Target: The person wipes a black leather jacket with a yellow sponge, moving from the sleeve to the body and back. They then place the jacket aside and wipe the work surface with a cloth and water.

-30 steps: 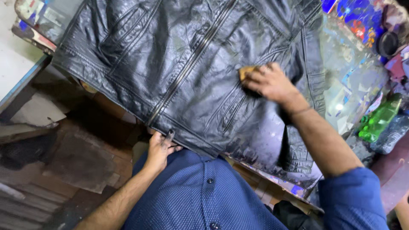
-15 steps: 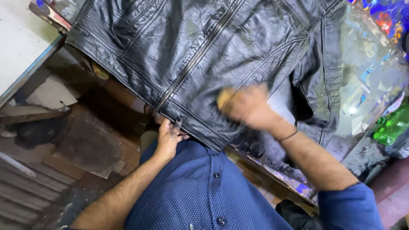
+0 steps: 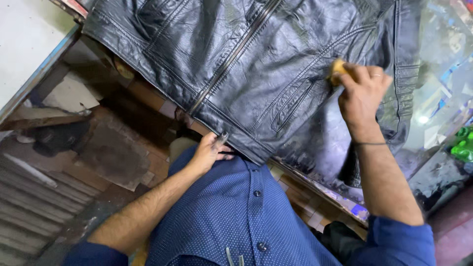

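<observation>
We press a yellow sponge, gripped in our right hand, onto the black leather jacket; our left hand pinches its near hem.

Single head-worn view, looking steeply down and slightly forward over the wearer's own blue shirt. Close range: both forearms enter from the bottom edge, and the black leather jacket on the counter fills the upper frame. Floor shows at left, glass counter at right. No second view.
</observation>
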